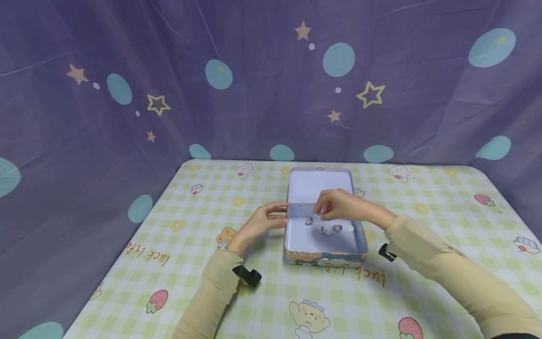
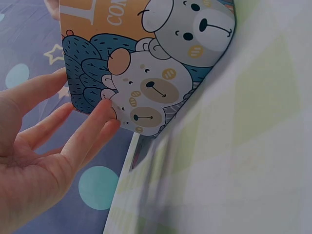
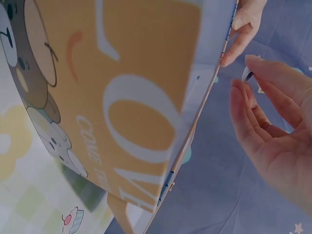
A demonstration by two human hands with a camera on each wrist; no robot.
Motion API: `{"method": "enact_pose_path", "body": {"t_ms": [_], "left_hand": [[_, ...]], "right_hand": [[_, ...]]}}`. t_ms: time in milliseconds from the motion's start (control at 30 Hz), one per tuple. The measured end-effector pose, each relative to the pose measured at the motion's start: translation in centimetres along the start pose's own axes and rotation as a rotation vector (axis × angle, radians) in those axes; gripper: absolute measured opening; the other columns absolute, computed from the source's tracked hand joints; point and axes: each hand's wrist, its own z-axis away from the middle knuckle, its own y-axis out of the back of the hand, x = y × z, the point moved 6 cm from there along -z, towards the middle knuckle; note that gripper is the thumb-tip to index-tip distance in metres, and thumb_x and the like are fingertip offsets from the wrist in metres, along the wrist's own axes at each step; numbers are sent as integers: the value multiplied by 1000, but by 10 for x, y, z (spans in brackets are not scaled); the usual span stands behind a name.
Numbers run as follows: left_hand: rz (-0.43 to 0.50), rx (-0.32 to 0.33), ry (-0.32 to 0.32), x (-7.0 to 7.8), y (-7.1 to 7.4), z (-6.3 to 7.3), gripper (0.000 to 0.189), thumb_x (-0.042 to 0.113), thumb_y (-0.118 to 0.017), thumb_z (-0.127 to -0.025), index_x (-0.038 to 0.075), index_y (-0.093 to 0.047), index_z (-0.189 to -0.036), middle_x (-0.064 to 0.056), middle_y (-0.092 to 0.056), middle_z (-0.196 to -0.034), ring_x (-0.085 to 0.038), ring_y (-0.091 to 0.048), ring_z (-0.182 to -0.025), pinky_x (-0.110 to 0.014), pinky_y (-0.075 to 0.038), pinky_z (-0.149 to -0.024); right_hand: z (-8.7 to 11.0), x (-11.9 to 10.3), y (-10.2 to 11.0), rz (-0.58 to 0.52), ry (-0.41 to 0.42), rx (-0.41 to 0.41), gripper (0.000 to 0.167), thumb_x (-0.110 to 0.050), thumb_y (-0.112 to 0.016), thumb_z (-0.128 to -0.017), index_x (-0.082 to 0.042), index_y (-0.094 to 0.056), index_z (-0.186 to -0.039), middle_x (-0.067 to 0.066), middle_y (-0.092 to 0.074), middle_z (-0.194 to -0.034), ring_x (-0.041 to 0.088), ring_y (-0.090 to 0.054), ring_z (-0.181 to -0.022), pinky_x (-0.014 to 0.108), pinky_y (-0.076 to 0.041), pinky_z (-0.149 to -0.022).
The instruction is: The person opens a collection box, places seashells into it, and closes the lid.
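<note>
A hinged tin box (image 1: 326, 254) with bear drawings on its sides stands on the table, lid raised at the back. Inside it lie several small rounded whitish-grey pieces, among them a dark-centred piece (image 1: 337, 228) and a pale one (image 1: 351, 229). My left hand (image 1: 263, 222) touches the box's left wall with extended fingers; in the left wrist view its fingertips (image 2: 108, 108) rest against the printed side. Over the box, my right hand (image 1: 340, 205) pinches a small white-and-dark piece (image 3: 248, 75) between thumb and fingertips. What kind of piece it is, I cannot tell.
The box's open lid (image 1: 320, 184) leans up behind the right hand. A green-and-white checked tablecloth (image 1: 254, 306) with cartoon prints covers the table. Purple curtains (image 1: 271, 94) with stars and blue ovals hang behind and at the left.
</note>
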Motion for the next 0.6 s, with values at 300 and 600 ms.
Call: {"method": "enact_pose_path", "body": {"t_ms": [300, 600], "left_hand": [[-5, 1, -5, 0, 0, 0, 49, -4, -56, -83, -8, -37, -129, -33, -38, -126, -45, -41, -113, -32, -49, -86], [-6, 1, -4, -1, 1, -1, 50, -3, -56, -83, -8, -37, -129, -32, -38, -127, -45, -42, -113, -32, -49, -86]], "right_hand": [[-6, 0, -10, -30, 7, -47, 15, 2, -66, -73, 0, -66, -88, 10, -60, -86, 11, -57, -72, 20, -52, -64], [-11, 1, -17, -42, -11, -78, 17, 2, -67, -71, -4, -67, -87, 7, -60, -86, 9, -56, -70, 19, -51, -61]]}}
